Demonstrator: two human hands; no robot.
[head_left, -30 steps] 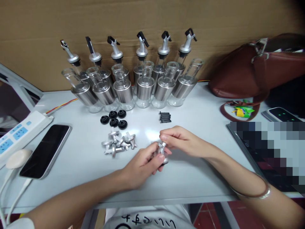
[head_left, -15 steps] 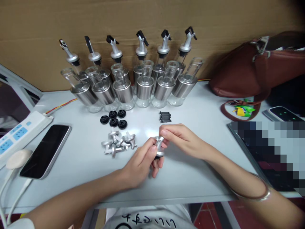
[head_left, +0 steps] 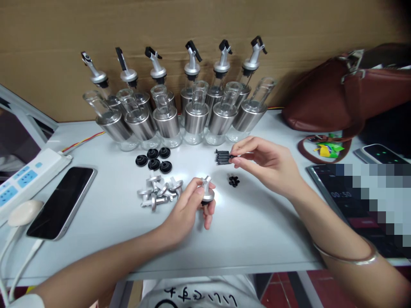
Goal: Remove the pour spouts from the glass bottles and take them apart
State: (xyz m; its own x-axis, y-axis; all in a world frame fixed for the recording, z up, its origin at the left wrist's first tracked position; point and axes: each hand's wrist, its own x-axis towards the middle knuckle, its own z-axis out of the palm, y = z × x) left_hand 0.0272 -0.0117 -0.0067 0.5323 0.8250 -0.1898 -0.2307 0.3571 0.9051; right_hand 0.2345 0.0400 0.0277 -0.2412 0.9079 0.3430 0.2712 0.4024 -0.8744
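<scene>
My left hand [head_left: 192,203] is closed around a silver pourer spout [head_left: 207,190] with a black stopper under its disc. The thumb and fingers of my right hand [head_left: 263,164] pinch the right end of one of the slim black levers [head_left: 222,157], which lie side by side on the table. Just below that hand sits a small cluster of black parts [head_left: 234,181], too small to name. To the left, several loose silver pourer spouts [head_left: 159,191] lie in a heap below several black rubber stoppers [head_left: 153,164].
Several glass bottles with steel sleeves [head_left: 167,122] stand in two rows against the cardboard [head_left: 205,21]; the back row carries pourers. On the left are a phone [head_left: 61,203] and a power strip [head_left: 28,179]. A brown bag [head_left: 324,98] and a tablet [head_left: 340,205] occupy the right.
My right hand has left the spout and moved up and right to the black levers. My left hand has shifted slightly left and up with the spout. The small black cluster is now uncovered.
</scene>
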